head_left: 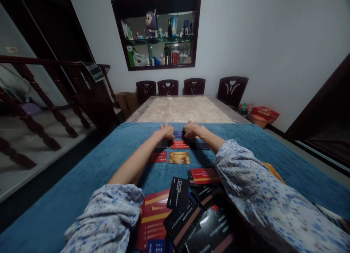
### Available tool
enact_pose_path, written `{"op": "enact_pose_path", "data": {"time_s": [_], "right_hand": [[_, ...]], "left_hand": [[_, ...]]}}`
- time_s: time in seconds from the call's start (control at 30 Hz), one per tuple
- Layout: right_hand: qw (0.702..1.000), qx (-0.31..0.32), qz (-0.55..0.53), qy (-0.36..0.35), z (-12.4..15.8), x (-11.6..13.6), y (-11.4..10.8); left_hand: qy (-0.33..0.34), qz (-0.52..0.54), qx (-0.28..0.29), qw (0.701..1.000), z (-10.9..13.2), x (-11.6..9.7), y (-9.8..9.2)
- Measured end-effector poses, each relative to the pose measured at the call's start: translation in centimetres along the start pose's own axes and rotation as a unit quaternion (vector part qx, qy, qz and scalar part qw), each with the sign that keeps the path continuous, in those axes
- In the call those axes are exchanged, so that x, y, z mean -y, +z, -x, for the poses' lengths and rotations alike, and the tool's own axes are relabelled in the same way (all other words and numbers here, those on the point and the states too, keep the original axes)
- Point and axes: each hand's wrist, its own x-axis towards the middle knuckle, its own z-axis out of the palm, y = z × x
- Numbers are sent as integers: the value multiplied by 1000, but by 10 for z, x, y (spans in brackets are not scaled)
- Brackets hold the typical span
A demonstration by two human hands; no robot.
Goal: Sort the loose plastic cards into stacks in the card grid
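My left hand (167, 131) and my right hand (191, 129) are at the far end of the blue cloth, fingers bent and closed at the two ends of a blue card (179, 134). Part of a gold card shows beneath my right hand. Nearer lie a red card (179, 144), a dark card (200, 146) and a grey-black card (162, 144), the last partly behind my left arm. In front of these are a gold card (179, 158) and another red card (160, 157), which my left forearm partly covers.
A loose pile of black cards (179, 193) and a red printed packet (153, 224) lie between my forearms. The blue cloth (109, 165) covers the near part of a long table (177, 108). Chairs (194, 86) stand beyond it, with a wooden railing (35, 85) at the left.
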Motion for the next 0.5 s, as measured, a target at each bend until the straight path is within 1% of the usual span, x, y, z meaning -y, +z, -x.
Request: {"op": "enact_pose_path", "data": {"time_s": [0.27, 0.37, 0.5], "right_hand": [[999, -24, 25, -25, 6, -4, -1], [998, -51, 34, -33, 14, -7, -2], [995, -91, 23, -41, 30, -7, -4]], "left_hand": [[29, -1, -40, 999, 4, 6, 3], [45, 1, -68, 997, 11, 8, 3], [49, 6, -105, 993, 23, 7, 1]]}}
